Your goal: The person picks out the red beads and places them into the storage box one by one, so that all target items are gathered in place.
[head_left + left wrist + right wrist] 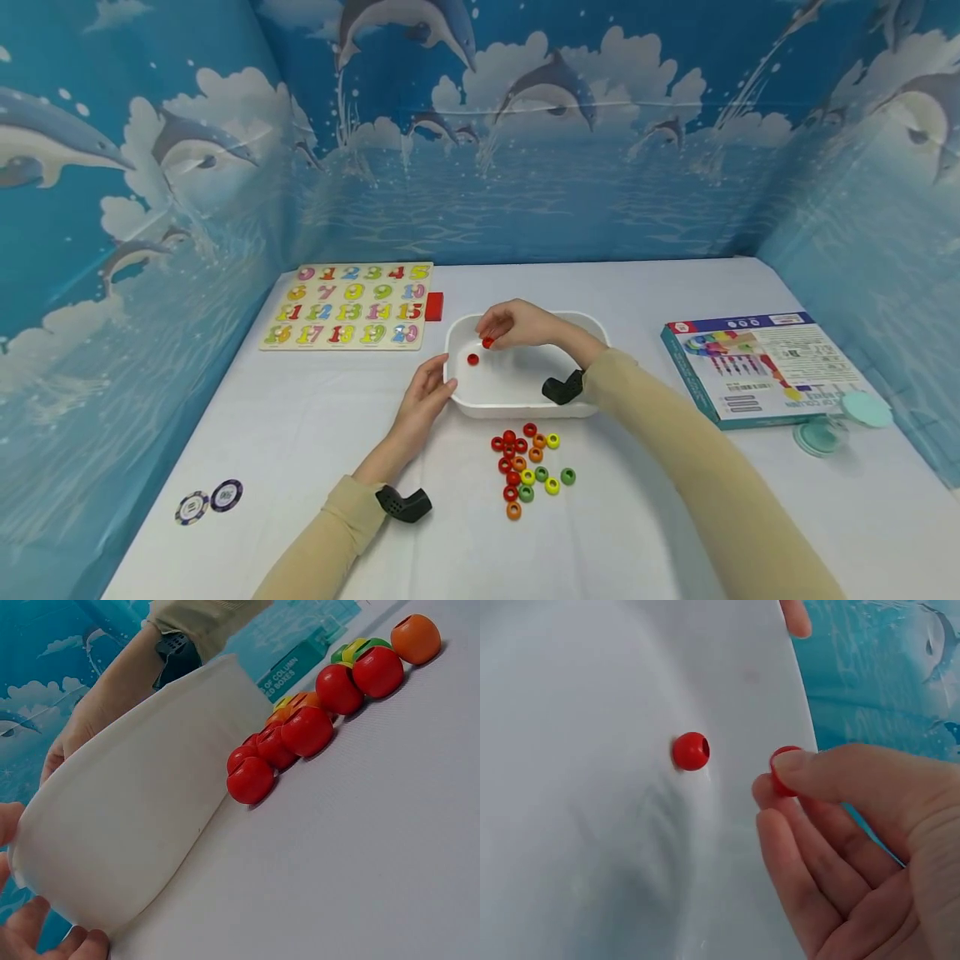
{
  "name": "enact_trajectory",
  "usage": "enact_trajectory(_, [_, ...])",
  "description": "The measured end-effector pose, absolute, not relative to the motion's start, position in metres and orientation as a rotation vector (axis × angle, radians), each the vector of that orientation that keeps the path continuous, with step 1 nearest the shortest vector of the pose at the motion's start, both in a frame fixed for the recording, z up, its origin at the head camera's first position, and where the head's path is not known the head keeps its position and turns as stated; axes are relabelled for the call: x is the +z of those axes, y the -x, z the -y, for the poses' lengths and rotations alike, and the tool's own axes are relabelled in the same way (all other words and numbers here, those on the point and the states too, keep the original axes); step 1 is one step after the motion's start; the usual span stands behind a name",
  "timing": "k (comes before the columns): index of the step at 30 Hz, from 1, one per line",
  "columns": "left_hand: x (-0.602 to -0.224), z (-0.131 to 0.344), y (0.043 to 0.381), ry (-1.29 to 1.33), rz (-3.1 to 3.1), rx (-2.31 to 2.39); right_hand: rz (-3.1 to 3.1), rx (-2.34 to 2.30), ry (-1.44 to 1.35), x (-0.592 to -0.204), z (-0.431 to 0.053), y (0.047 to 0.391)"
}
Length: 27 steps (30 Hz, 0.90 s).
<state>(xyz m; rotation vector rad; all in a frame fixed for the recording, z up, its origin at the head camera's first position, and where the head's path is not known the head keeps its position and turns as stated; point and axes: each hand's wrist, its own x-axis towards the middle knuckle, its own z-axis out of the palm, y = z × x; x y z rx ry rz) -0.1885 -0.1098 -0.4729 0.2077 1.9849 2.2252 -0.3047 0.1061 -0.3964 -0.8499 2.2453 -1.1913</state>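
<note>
My right hand (515,323) is over the left part of a white tray (525,411). Thumb and fingertips pinch a red bead (786,771), seen closely in the right wrist view. Another red bead (691,751) lies inside the tray near its end wall, apart from the fingers. My left hand (422,400) grips the left end of the tray, its fingers (28,924) against the outer wall. On the tablecloth in front of the tray is a loose cluster of beads in red (513,478), orange (513,511), yellow (552,486) and green (567,476).
A number puzzle board (352,312) with a red block (434,306) beside it lies at back left. Two poker chips (227,495) are at front left. On the right lie a boxed toy (765,367) and a small teal-lidded jar (821,436). Dolphin-print curtains (525,208) enclose the table.
</note>
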Motion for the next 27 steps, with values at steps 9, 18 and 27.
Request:
enact_trajectory(9, [-0.473, 0.110, 0.190, -0.230, -1.975, 2.245, -2.348, -0.997, 0.832, -0.414, -0.096, 0.313])
enact_trajectory(18, [-0.474, 0.111, 0.190, -0.251, -2.001, 2.220, -2.428, -0.927, 0.832, -0.425, -0.092, 0.312])
enact_trajectory(27, [-0.474, 0.111, 0.189, -0.241, -1.987, 2.228, -2.388, -0.967, 0.934, -0.371, -0.110, 0.297])
